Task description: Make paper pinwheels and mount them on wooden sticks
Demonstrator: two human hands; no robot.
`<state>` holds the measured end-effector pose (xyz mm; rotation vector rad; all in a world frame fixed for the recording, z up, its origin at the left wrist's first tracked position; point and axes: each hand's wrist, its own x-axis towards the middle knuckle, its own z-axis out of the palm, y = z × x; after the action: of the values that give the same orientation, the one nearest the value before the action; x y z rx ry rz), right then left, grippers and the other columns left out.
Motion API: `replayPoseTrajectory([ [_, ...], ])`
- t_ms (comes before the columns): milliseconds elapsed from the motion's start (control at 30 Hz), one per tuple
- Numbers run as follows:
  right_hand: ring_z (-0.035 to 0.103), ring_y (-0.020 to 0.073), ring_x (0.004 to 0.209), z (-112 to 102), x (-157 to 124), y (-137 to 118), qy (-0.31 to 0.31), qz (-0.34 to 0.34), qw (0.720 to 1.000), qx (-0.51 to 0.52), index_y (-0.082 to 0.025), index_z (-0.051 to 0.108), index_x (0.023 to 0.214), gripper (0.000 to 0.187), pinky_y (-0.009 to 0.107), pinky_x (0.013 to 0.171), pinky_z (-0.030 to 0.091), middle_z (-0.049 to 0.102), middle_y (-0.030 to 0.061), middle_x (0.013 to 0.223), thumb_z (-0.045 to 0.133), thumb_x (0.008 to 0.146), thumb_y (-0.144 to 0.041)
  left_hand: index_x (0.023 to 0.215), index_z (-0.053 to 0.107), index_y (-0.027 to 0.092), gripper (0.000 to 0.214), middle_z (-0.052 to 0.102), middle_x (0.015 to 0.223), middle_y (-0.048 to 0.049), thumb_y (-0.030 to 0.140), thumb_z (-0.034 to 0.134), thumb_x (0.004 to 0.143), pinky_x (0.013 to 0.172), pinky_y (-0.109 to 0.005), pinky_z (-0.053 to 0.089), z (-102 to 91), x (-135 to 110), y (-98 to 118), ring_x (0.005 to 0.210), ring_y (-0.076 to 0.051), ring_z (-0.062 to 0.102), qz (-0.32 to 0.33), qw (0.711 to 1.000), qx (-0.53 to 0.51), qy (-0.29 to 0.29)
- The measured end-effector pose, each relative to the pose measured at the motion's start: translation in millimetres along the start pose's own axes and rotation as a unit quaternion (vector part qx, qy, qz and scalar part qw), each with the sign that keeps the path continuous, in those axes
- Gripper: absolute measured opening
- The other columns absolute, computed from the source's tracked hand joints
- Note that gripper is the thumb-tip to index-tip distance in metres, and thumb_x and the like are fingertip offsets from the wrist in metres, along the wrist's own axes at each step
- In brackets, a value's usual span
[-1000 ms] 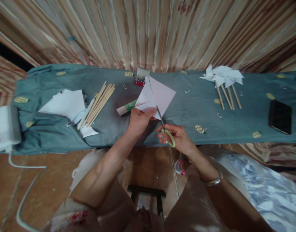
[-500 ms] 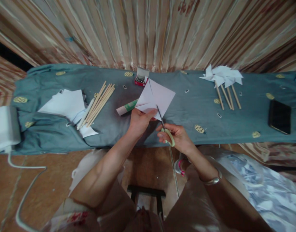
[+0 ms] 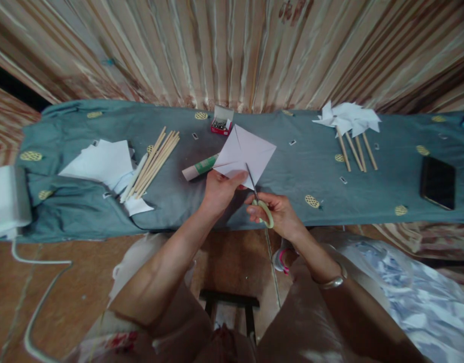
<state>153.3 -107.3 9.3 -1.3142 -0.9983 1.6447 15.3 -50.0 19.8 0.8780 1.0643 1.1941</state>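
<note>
My left hand (image 3: 220, 189) pinches the near corner of a white square paper (image 3: 245, 153), held over a table draped in grey-blue cloth (image 3: 300, 171). The paper carries diagonal creases or cuts. My right hand (image 3: 276, 212) grips scissors (image 3: 259, 197) with pale green handles; their blades reach into the paper's near edge, just right of my left thumb. A glue stick (image 3: 199, 168) lies on the cloth, partly behind the paper.
Wooden sticks (image 3: 155, 160) and white paper sheets (image 3: 103, 164) lie at left. A small red box of pins (image 3: 221, 122) sits at the back. Finished paper pinwheels (image 3: 349, 126) rest at right, a black phone (image 3: 437, 181) further right. A white device (image 3: 7, 201) with cable sits at far left.
The paper has turned slightly and its raised flap has flattened. Both hands and the scissors stay almost where they were.
</note>
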Motion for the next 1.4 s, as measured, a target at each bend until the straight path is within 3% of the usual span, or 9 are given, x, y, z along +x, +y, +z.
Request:
replayPoseTrajectory([
  [567, 0.053, 0.0067, 0.045, 2.8, -1.1, -2.7, 0.012, 0.005, 1.000, 0.015, -0.017, 0.069, 0.070, 0.048, 0.019, 0.043, 0.042, 0.061, -0.0044, 0.056, 0.091, 0.047, -0.053, 0.074, 0.065, 0.014, 0.019, 0.066, 0.070, 0.0000, 0.024, 0.075, 0.061, 0.053, -0.024, 0.052, 0.5, 0.0, 0.3, 0.058, -0.012, 0.057, 0.000, 1.000, -0.019, 0.003],
  [767, 0.053, 0.0065, 0.044, 3.2, -0.8, -2.6, 0.013, 0.012, 1.000, 0.018, -0.018, 0.069, 0.068, 0.042, 0.019, 0.043, 0.042, 0.061, -0.0044, 0.056, 0.092, 0.047, -0.046, 0.072, 0.065, 0.014, 0.019, 0.065, 0.069, 0.0004, 0.025, 0.076, 0.060, 0.053, -0.025, 0.053, 0.5, -0.1, 0.6, 0.057, -0.012, 0.056, -0.003, 1.000, -0.028, 0.006],
  [933, 0.051, 0.0067, 0.044, 3.6, -0.6, -3.6, 0.000, 0.003, 1.000, 0.001, -0.018, 0.068, 0.070, 0.040, 0.019, 0.043, 0.042, 0.058, -0.0057, 0.051, 0.091, 0.051, -0.046, 0.072, 0.066, 0.015, 0.017, 0.067, 0.070, -0.0013, 0.026, 0.076, 0.062, 0.056, -0.025, 0.053, 0.4, -1.3, 1.0, 0.060, -0.013, 0.059, -0.010, 1.000, -0.012, 0.013],
  [1067, 0.053, 0.0076, 0.044, 1.6, -2.1, -4.9, -0.019, 0.034, 0.999, -0.018, -0.018, 0.068, 0.072, 0.042, 0.019, 0.043, 0.041, 0.061, -0.0047, 0.051, 0.091, 0.051, -0.045, 0.073, 0.067, 0.017, 0.015, 0.070, 0.073, -0.0024, 0.023, 0.075, 0.062, 0.055, -0.024, 0.053, -1.3, -0.5, 1.1, 0.062, -0.014, 0.062, -0.021, 0.999, -0.022, 0.014],
  [1267, 0.064, 0.0126, 0.056, -22.6, -12.0, -10.9, -0.043, 0.073, 0.990, -0.112, -0.018, 0.068, 0.088, 0.054, 0.024, 0.052, 0.049, 0.069, -0.0026, 0.063, 0.091, 0.048, -0.046, 0.075, 0.066, 0.018, 0.019, 0.072, 0.079, -0.0018, 0.023, 0.077, 0.060, 0.056, -0.024, 0.054, -15.0, 8.5, 4.2, 0.065, -0.014, 0.065, -0.012, 0.999, -0.041, 0.022],
  [1333, 0.062, 0.0132, 0.055, -39.2, -15.5, -12.7, -0.026, 0.041, 0.982, -0.181, -0.019, 0.068, 0.093, 0.055, 0.024, 0.050, 0.046, 0.068, -0.0029, 0.063, 0.087, 0.053, -0.051, 0.075, 0.065, 0.018, 0.020, 0.072, 0.081, -0.0027, 0.023, 0.077, 0.060, 0.057, -0.025, 0.055, -20.6, 11.0, 4.2, 0.066, -0.014, 0.065, -0.011, 0.999, -0.035, 0.025],
  [1400, 0.058, 0.0135, 0.051, -57.2, -17.6, -14.0, 0.026, -0.003, 0.957, -0.288, -0.019, 0.068, 0.095, 0.051, 0.024, 0.046, 0.039, 0.065, -0.0036, 0.060, 0.081, 0.061, -0.055, 0.077, 0.066, 0.018, 0.019, 0.072, 0.081, -0.0031, 0.023, 0.076, 0.061, 0.056, -0.025, 0.054, -24.6, 11.9, 2.4, 0.065, -0.014, 0.065, -0.016, 0.999, -0.020, 0.024],
])
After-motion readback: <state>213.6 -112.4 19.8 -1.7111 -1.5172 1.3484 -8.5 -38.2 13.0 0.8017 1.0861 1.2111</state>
